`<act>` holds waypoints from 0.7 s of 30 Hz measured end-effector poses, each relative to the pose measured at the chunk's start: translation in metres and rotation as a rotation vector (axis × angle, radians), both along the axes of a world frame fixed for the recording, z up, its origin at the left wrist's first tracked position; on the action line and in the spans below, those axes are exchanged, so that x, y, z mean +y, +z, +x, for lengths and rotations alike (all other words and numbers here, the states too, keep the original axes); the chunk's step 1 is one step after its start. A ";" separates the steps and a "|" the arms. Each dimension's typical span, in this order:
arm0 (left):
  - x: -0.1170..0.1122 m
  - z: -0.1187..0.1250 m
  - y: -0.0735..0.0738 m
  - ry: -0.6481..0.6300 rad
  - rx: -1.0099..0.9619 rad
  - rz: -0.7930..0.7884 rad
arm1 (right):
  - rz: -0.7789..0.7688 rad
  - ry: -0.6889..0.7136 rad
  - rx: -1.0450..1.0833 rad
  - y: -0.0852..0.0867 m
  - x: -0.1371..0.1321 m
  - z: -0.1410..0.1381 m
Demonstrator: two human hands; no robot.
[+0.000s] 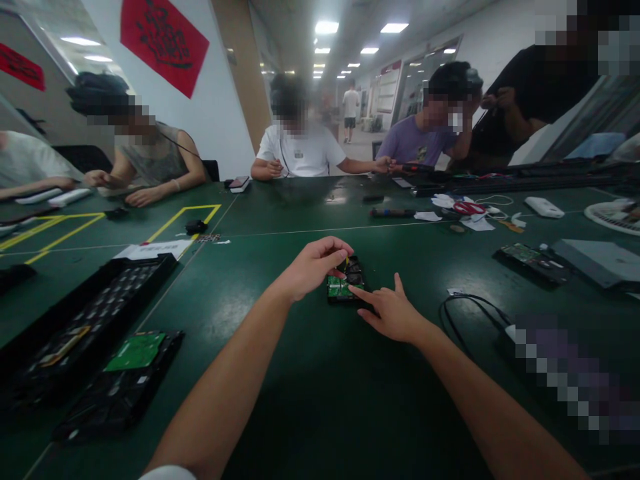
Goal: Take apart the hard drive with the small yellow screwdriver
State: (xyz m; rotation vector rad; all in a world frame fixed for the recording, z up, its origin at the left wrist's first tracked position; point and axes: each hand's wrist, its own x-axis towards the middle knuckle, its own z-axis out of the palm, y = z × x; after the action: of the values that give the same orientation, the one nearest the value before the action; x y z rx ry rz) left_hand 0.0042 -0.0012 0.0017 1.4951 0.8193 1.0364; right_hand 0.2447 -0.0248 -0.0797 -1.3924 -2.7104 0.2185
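Before me on the green table lies a black hard drive (354, 272) with a green circuit board (339, 287) facing up. My left hand (317, 267) reaches over its left side, fingers curled and closed around something small, dark and yellow, mostly hidden by the fingers. With its index finger stretched out, my right hand (393, 312) touches the near right part of the circuit board. Its little finger sticks up and the thumb is apart; nothing is held in it.
Left stand a long black tray (145, 283) and another hard drive (133, 373). To the right are a third drive (533, 263), a grey box (595, 260) and a black cable (465, 300). Red scissors (469, 208) lie farther back. Several people sit across the table (280, 220).
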 end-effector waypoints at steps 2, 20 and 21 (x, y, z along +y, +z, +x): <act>0.000 0.000 0.000 -0.006 -0.005 -0.004 | -0.019 0.005 -0.011 0.001 0.000 0.001; 0.001 0.001 -0.001 0.016 -0.014 -0.015 | -0.055 -0.016 -0.053 0.003 -0.002 -0.001; 0.001 0.000 0.000 0.017 -0.015 -0.018 | -0.056 -0.016 -0.052 0.004 -0.002 -0.001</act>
State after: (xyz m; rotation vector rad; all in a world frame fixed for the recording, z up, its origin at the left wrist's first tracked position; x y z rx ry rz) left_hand 0.0045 0.0000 0.0012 1.4657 0.8306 1.0488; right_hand 0.2433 -0.0273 -0.0762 -1.4539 -2.7537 0.2625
